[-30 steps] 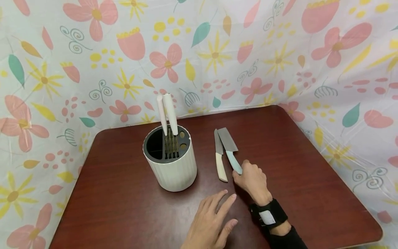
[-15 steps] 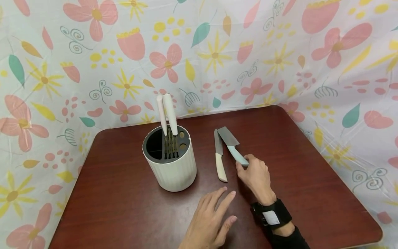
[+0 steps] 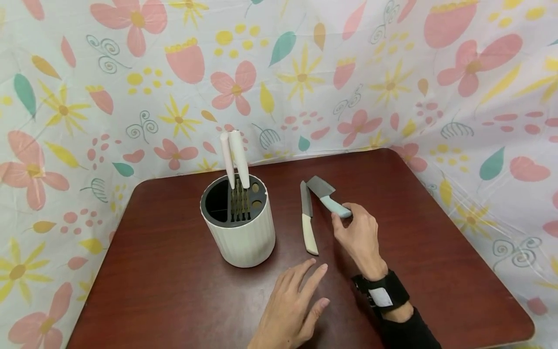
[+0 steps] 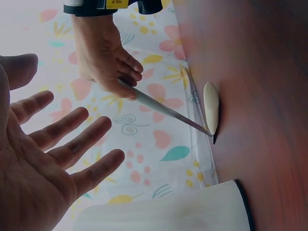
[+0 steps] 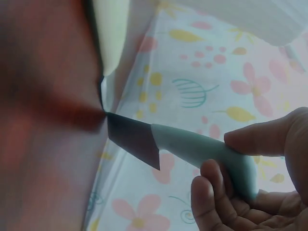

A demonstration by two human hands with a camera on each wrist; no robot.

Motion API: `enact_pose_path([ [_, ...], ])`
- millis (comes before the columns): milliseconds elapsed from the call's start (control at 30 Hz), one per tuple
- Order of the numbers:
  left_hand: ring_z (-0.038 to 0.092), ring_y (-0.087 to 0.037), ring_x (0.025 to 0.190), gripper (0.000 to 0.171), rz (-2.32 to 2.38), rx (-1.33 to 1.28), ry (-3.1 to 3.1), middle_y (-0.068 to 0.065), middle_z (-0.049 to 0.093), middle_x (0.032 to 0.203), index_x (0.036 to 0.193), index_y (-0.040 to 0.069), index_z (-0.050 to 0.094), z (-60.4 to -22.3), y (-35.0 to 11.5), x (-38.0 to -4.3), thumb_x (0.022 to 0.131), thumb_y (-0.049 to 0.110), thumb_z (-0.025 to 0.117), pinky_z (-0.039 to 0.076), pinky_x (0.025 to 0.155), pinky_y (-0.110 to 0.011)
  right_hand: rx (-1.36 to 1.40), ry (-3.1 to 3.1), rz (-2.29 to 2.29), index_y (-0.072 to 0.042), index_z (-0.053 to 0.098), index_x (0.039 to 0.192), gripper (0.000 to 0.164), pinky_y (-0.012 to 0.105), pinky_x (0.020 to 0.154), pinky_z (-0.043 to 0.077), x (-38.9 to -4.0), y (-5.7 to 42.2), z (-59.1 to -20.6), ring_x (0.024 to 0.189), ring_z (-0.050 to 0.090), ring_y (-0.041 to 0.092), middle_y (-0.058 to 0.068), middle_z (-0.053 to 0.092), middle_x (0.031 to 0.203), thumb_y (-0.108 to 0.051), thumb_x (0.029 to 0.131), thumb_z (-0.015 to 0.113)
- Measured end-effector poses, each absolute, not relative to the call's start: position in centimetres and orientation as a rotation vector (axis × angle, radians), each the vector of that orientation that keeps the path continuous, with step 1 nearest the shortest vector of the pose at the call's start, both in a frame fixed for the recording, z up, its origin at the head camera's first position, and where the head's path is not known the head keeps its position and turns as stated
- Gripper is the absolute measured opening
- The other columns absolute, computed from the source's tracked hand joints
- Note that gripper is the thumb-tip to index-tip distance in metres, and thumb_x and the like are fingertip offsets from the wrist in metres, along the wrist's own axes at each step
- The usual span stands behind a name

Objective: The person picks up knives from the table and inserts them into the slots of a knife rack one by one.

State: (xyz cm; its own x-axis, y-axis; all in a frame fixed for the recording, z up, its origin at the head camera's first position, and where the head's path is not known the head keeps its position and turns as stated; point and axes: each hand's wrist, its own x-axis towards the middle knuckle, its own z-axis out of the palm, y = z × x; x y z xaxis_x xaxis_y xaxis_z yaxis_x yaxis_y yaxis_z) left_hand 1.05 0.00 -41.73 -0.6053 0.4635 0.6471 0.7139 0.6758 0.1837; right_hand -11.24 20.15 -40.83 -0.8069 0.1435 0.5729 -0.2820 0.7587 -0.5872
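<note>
One left hand: spread, empty.
Cleaver: seemed stiff, blade-heavy; 5 o'clock handle suited gripping.
Right hand: pinched it there.

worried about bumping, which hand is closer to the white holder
Left: the left hand is in front of the white holder and to its right; the right hand is farther right, gripping the blue-handled knife.

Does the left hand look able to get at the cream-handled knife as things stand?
Probably yes: the left hand looks free, and nothing shows between its fingers and the handle of the cream-handled knife. The blue-handled knife, in the right hand, comes near only at the blade end.
</note>
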Motion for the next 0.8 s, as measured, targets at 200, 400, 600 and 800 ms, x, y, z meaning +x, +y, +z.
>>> enact_pose_path([
  [200,0.063,-0.021,0.118,0.049,-0.580,-0.905,-2.315,-0.007,0.057,0.144,0.151,0.014,0.047,-41.4,-0.1,0.9,0.109,0.038,0.042,0.053,0.096,-0.039,0.155,-2.291,0.915,0.005,0.068,0.110,0.031,0.046,0.067,0.052,-11.6,20.3,-40.3,0.075,0.066,0.033,0.019,0.070,0.093,-0.012,0.087,0.077],
  [400,0.063,-0.021,0.118,0.049,-0.591,-0.891,-2.299,-0.008,0.057,0.142,0.151,0.013,0.047,-41.1,0.0,0.6,0.108,0.038,0.043,0.052,0.098,-0.038,0.214,-2.288,0.905,0.005,0.067,0.114,0.033,0.043,0.067,0.051,-11.9,20.4,-39.8,0.077,0.066,0.031,0.019,0.069,0.099,-0.010,0.087,0.077],
  [600,0.062,-0.022,0.118,0.051,-0.613,-0.887,-2.278,-0.009,0.056,0.142,0.151,0.011,0.046,-40.6,0.1,0.3,0.106,0.036,0.049,0.052,0.098,-0.038,0.286,-2.273,0.911,0.005,0.066,0.115,0.034,0.044,0.069,0.052,-12.3,20.4,-39.3,0.082,0.066,0.031,0.019,0.068,0.101,-0.008,0.085,0.078],
  [800,0.061,-0.023,0.120,0.052,-0.608,-0.888,-2.257,-0.009,0.056,0.142,0.151,0.011,0.047,-40.4,0.2,0.1,0.105,0.035,0.052,0.051,0.100,-0.039,0.335,-2.258,0.900,0.005,0.065,0.115,0.035,0.041,0.068,0.051,-12.5,20.3,-39.2,0.082,0.064,0.029,0.018,0.068,0.100,-0.008,0.085,0.078],
])
